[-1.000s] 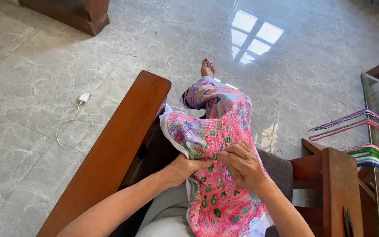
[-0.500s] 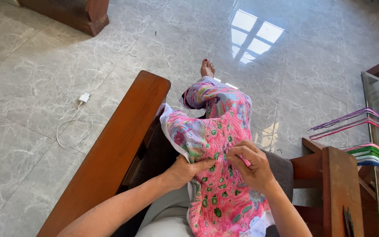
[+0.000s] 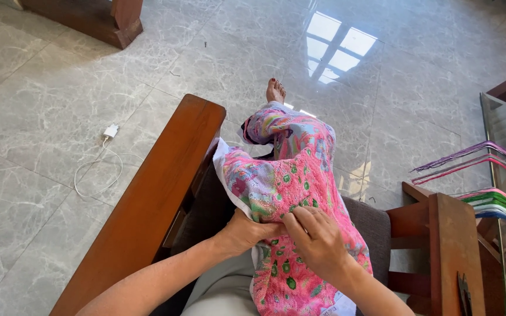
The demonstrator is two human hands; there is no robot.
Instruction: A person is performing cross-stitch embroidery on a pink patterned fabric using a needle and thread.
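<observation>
Fabric (image 3: 291, 193), pink stitched cloth, runs lengthwise away from both hands over the knee. Left hand (image 3: 247, 231) fingers pinch its near edge from the left; right hand (image 3: 317, 240) fingers curl narrow on top, touching, nearer the middle.

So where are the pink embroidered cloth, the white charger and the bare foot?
pink embroidered cloth (image 3: 300, 181): head view, middle of the stitched face.
white charger (image 3: 110, 130): head view, its plug body.
bare foot (image 3: 275, 92): head view, its top.
</observation>
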